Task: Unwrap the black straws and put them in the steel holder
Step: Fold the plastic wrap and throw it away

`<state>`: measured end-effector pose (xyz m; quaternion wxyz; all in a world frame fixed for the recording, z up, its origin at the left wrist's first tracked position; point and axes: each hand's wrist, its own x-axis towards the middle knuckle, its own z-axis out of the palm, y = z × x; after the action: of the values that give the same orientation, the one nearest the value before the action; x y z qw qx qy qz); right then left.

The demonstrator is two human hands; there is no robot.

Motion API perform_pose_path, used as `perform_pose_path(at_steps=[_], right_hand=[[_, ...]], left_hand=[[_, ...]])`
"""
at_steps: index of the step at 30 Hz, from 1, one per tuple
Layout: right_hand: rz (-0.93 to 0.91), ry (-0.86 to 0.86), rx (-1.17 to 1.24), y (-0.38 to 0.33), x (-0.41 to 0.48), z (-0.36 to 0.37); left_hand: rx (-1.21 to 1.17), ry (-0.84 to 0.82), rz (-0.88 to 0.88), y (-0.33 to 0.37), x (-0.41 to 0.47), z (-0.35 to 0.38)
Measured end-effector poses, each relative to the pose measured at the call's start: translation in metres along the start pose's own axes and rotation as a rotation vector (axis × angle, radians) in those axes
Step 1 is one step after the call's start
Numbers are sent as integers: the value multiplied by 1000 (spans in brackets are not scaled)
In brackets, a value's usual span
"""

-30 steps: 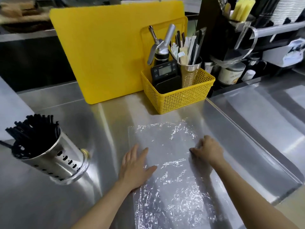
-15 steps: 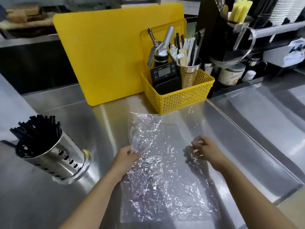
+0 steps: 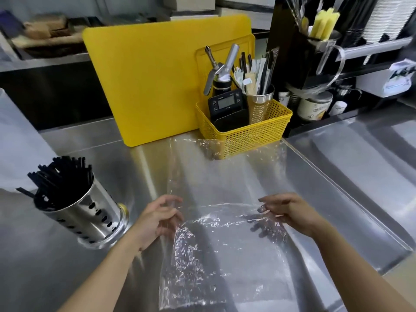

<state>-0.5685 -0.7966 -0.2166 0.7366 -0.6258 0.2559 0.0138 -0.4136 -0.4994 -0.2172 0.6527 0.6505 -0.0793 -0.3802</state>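
Straws (image 3: 60, 174) in holder (image 3: 90, 215) — left of wrap (image 3: 225, 244).

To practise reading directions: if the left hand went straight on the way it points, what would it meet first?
Probably the yellow basket, reached across the clear wrap that the left hand holds. Depth is hard to judge from this one view.

Commercial drinks-prep kitchen. Stainless-steel counter (image 3: 67, 278) beneath left hand (image 3: 157, 219); beyond right hand (image 3: 290, 212): yellow cutting board (image 3: 153, 82), basket (image 3: 258, 136) holding cream whipper (image 3: 221, 73), digital scale (image 3: 226, 102); stacked cups (image 3: 382, 16) above.
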Motion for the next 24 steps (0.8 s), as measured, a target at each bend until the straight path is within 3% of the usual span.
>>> perform_pose_path(at_steps=[6, 12, 15, 18, 21, 24], right_hand=[[-52, 15, -58, 7, 1, -4], [-63, -51, -478, 7, 3, -3], [-158, -84, -711, 0, 3, 2], [-210, -11, -674, -16, 6, 10], [-157, -195, -553, -33, 7, 26], [-2, -477, -651, -44, 7, 49]], left_hand=[[78, 102, 24, -6, -1, -5], [195, 157, 52, -12, -3, -2], [248, 193, 113, -10, -4, 1], [388, 159, 210, -4, -4, 8], [469, -14, 305, 6, -6, 21], [449, -117, 390, 19, -9, 35]])
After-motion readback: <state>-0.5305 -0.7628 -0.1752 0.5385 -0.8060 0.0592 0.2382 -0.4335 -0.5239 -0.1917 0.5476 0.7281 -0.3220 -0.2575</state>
